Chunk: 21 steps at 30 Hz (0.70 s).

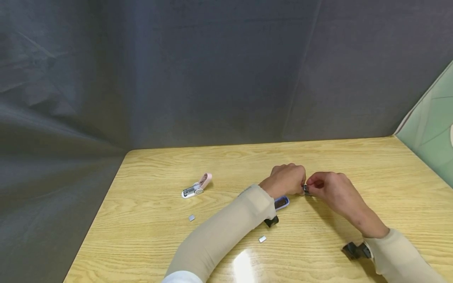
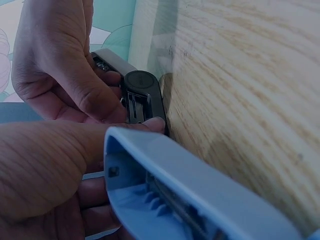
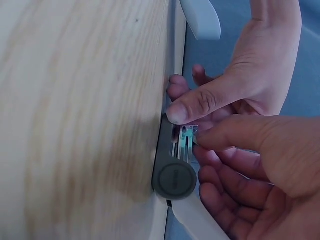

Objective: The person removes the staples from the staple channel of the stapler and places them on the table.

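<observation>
A dark grey stapler (image 3: pixel 172 175) stands swung open on the table between the two hands, its metal magazine (image 3: pixel 186 142) exposed. My left hand (image 1: pixel 288 179) grips the stapler's front end, with the thumb (image 3: pixel 178 113) pressed on its tip. From the other side, my right hand (image 1: pixel 336 192) pinches a small silver strip of staples (image 3: pixel 194 131) at the open magazine, its fingertips right at the metal. The blue stapler (image 2: pixel 200 185) lies just below my left wrist, partly covered by the sleeve in the head view.
Farther left stands a white and pink stapler (image 1: pixel 192 191), its pink arm raised. Two small silver staple strips lie loose, one strip (image 1: pixel 192 217) near that stapler and another strip (image 1: pixel 262 239) toward the front. A dark curtain (image 1: pixel 219 78) hangs behind the table's back edge.
</observation>
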Tool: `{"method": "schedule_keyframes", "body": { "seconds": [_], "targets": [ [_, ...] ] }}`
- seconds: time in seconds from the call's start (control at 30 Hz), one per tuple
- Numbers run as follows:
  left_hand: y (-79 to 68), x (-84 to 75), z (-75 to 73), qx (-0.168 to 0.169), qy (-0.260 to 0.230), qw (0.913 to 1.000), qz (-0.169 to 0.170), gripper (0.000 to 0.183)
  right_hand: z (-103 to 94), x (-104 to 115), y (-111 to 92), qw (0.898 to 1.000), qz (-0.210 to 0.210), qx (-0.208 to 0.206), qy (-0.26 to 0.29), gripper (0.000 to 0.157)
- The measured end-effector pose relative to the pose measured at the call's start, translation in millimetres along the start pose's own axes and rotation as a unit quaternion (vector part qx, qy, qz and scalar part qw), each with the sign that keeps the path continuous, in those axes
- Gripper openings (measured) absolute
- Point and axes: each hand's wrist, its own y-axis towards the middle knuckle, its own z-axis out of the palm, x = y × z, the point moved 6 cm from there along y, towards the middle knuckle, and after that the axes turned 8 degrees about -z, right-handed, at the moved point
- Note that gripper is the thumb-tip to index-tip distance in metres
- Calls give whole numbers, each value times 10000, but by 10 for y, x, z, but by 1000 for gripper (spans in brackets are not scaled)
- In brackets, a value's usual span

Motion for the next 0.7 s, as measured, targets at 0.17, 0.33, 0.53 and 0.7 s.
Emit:
{"method": "schedule_keyframes", "body": {
  "seconds": [0.17, 0.33, 0.53, 0.7],
  "targets": [
    [-1, -3, 10, 76, 22, 10000, -44, 32, -34, 10, -24, 9999, -38, -116, 58, 5],
    [5, -5, 23, 176, 110, 9997, -131, 25, -78, 26, -52, 9997, -76, -195, 90, 5],
    [10, -5, 26, 154, 124, 9997, -144, 23, -129, 65, -97, 9990, -251, -371, -93, 10],
    [2, 1, 28, 158, 82, 9998, -124, 23, -135, 105, -157, 9994, -251, -228, -19, 11]
  ]
}}
